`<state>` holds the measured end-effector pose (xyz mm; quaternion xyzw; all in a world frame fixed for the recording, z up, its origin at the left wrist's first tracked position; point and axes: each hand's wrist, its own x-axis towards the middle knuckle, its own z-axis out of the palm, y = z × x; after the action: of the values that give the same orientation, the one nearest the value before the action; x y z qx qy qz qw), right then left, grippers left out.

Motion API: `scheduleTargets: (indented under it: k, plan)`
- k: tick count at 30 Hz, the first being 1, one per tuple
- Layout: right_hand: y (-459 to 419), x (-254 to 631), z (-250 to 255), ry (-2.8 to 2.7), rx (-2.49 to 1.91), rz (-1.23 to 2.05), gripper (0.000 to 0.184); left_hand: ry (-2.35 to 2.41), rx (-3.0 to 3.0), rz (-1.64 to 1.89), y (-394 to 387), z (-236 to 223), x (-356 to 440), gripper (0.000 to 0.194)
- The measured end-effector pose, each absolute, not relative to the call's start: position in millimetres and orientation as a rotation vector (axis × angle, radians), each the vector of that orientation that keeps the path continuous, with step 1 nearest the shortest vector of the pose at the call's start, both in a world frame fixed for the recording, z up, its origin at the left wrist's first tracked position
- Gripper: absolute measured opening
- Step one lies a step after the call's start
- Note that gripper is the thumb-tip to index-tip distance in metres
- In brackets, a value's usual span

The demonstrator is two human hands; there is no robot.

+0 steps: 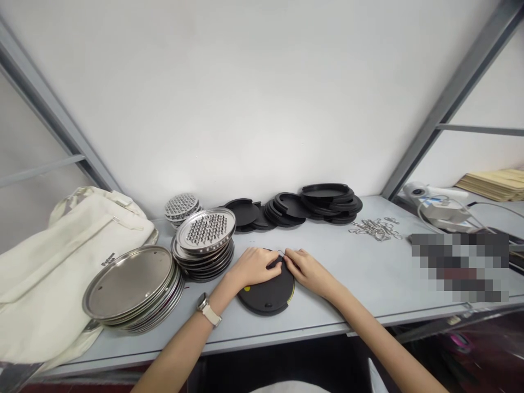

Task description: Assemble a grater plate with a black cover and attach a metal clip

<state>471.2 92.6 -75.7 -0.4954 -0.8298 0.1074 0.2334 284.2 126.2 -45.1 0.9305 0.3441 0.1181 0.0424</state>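
Observation:
A flat black round case (266,297) lies on the table in front of me, with a yellow spot near its left side and a yellow line along its right edge. My left hand (257,266) is closed over its upper part, thumb and fingers on its far edge. Opposite it, my right hand (305,268) pinches a small metal wire clip (280,252) at that same edge; the fingers hide most of the clip. Farther right lies a loose pile of similar metal clips (375,229).
Left stand stacks of metal discs (131,281) and metal grater discs (208,232), beside a cream bag (73,262). Several black round pieces (327,191) are piled along the wall. A white device with cables (444,210) and thin wooden boards (495,184) are at the right.

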Motion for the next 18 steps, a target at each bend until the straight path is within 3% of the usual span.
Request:
scheduleTargets:
  k: [18]
  plan:
    - [93.9, 471.6, -77.8, -2.284, -1.385, 0.279, 0.021, 1.035, 2.845, 0.363, 125.9, -43.9, 283.9, 0.022]
